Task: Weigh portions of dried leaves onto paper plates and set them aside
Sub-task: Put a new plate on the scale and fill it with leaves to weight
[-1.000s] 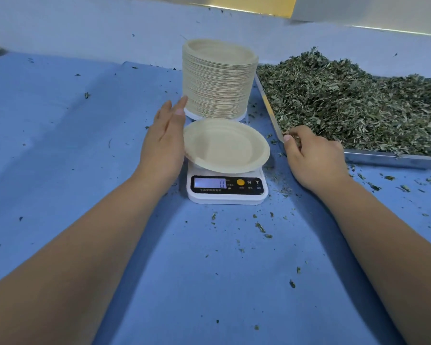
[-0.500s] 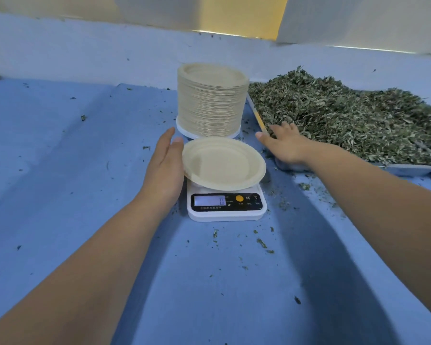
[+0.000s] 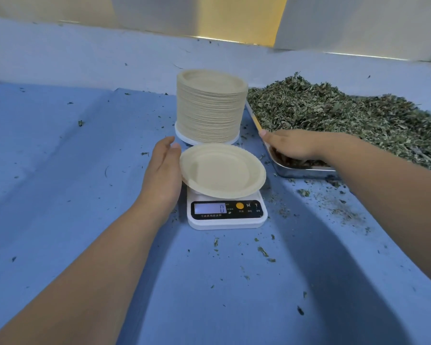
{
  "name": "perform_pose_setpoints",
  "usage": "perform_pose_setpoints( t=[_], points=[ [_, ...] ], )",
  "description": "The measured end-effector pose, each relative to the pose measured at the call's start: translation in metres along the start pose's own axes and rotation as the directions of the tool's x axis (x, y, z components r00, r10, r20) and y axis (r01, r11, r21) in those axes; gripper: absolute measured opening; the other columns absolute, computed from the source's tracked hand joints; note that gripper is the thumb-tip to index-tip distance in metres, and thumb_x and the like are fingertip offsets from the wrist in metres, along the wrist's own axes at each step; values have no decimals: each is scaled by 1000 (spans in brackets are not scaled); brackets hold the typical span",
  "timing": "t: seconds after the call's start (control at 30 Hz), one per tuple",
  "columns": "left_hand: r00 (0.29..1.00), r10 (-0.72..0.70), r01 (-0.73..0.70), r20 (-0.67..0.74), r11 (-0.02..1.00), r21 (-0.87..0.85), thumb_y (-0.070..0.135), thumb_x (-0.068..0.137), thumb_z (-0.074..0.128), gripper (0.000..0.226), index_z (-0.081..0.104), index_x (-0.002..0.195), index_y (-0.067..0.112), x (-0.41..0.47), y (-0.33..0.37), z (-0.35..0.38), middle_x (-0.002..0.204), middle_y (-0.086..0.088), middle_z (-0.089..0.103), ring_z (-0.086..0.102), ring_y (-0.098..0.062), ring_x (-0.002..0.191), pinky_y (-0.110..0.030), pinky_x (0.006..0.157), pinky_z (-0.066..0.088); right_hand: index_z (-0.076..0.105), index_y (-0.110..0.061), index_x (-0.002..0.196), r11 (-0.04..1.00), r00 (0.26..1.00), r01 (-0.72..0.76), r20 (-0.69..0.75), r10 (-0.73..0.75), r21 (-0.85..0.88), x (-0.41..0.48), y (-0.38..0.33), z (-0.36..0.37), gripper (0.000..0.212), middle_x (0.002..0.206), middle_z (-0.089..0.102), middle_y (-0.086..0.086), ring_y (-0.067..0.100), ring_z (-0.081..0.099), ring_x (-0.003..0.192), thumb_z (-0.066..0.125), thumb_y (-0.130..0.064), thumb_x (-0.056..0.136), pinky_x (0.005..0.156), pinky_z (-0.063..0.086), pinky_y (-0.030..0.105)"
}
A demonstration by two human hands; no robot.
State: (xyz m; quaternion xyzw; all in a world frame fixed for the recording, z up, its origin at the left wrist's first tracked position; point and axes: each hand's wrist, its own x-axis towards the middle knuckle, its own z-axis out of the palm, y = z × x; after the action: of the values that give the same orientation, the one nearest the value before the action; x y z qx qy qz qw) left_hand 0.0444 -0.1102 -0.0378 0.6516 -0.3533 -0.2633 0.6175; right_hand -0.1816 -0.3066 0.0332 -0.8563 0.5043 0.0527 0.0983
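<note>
- The paper plate (image 3: 222, 170) lies empty on the white scale (image 3: 225, 215), and its rim reaches out over the platform. The display shows a zero, so I judge that the scale is ready for a new portion.
- The left hand (image 3: 163, 170) stands on its edge against the left rim of the plate. Its fingers are straight and pressed together; they touch the rim and grasp nothing. I think it steadies the light plate, so that the plate does not slide when leaves fall on it.
- The right hand (image 3: 294, 145) is palm down in the near corner of the metal tray (image 3: 306, 172), on the dried leaves (image 3: 358, 115). Its fingers are hidden under the hand, so I cannot tell whether they close on a handful.
- The tray lies just beside the scale on the right, probably to keep the way from the heap to the plate short.
- The stack of plates (image 3: 209, 108) stands just behind the scale, near the left hand, which is convenient for taking the next one.
- Leaf crumbs (image 3: 264, 252) lie scattered on the blue cloth (image 3: 60, 183), mostly in front of the scale and to its right. This is likely where leaves spill on the way across.
- No leaves are on this plate yet, so the step in hand seems to be taking the first handful.
</note>
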Motion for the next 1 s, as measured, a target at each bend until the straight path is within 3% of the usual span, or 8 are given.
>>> perform_pose_setpoints(
  t=[0.17, 0.37, 0.47, 0.57, 0.67, 0.73, 0.83, 1.0],
  points=[
    [1000, 10, -11, 23, 1000, 14, 48, 106, 35, 33, 49, 135, 50, -1, 1, 0, 97, 49, 46, 39, 39, 85, -10, 77, 30, 52, -12, 130, 997, 984, -24, -178, 10, -76, 14, -2, 7, 88, 130, 59, 18, 31, 57, 109, 8, -78, 92, 92, 42, 43],
    [998, -49, 45, -38, 995, -88, 43, 105, 39, 34, 57, 134, 38, 6, -3, 0, 132, 18, 57, 53, -7, 128, -36, 114, 40, 41, -17, 153, 982, 990, -128, 81, 118, 139, 10, -6, 19, 108, 160, 35, 12, 34, 32, 147, 2, -88, 82, 119, 17, 50],
    [996, -58, 52, -61, 994, -96, 41, 104, 40, 34, 59, 132, 35, 6, -2, 2, 124, 23, 58, 54, -8, 126, -40, 115, 40, 76, -21, 94, 995, 994, -78, 79, 74, 56, 0, -7, 10, 102, 101, 70, 9, 29, 64, 102, 0, -87, 82, 102, 39, 45],
    [998, -36, 32, -57, 996, -80, 42, 102, 40, 35, 60, 129, 35, 2, -1, 3, 122, 23, 59, 55, -9, 124, -40, 113, 42, 46, -21, 46, 999, 997, -26, 72, 23, 34, -9, -6, 1, 89, 45, 44, -3, 17, 48, 45, -1, -86, 85, 70, 39, 33],
    [998, -19, 15, -59, 998, -62, 39, 103, 40, 28, 61, 121, 36, 2, 0, 3, 114, 26, 59, 57, -4, 115, -31, 103, 43, 74, -7, 96, 999, 999, -36, -7, 36, -13, -22, 3, 2, 104, 98, 70, 20, 29, 68, 95, 1, -81, 88, 87, 43, 39],
    [998, -7, 4, -55, 998, -57, 38, 104, 40, 21, 59, 110, 41, 1, 1, 3, 105, 29, 56, 53, 13, 101, -20, 87, 39, 55, -11, 143, 997, 995, -74, -72, 75, 16, -32, 10, 3, 99, 148, 50, 20, 36, 47, 136, 6, -79, 90, 111, 33, 45],
    [999, 18, -19, -28, 999, -38, 37, 104, 38, 22, 54, 93, 47, -4, 3, 3, 96, 30, 54, 48, 28, 79, -14, 72, 32, 33, -18, 157, 988, 987, -126, -84, 134, 93, -41, 17, 16, 90, 163, 32, 11, 31, 31, 148, 10, -77, 93, 119, 22, 45],
    [1000, -13, 11, -27, 998, -65, 35, 103, 39, 23, 52, 88, 46, -5, 6, 1, 94, 29, 54, 48, 14, 86, -17, 70, 35, 20, -20, 160, 966, 975, -174, -101, 196, 193, -33, 2, 33, 98, 164, 29, 11, 33, 34, 146, 11, -86, 87, 116, 26, 47]
  ],
)
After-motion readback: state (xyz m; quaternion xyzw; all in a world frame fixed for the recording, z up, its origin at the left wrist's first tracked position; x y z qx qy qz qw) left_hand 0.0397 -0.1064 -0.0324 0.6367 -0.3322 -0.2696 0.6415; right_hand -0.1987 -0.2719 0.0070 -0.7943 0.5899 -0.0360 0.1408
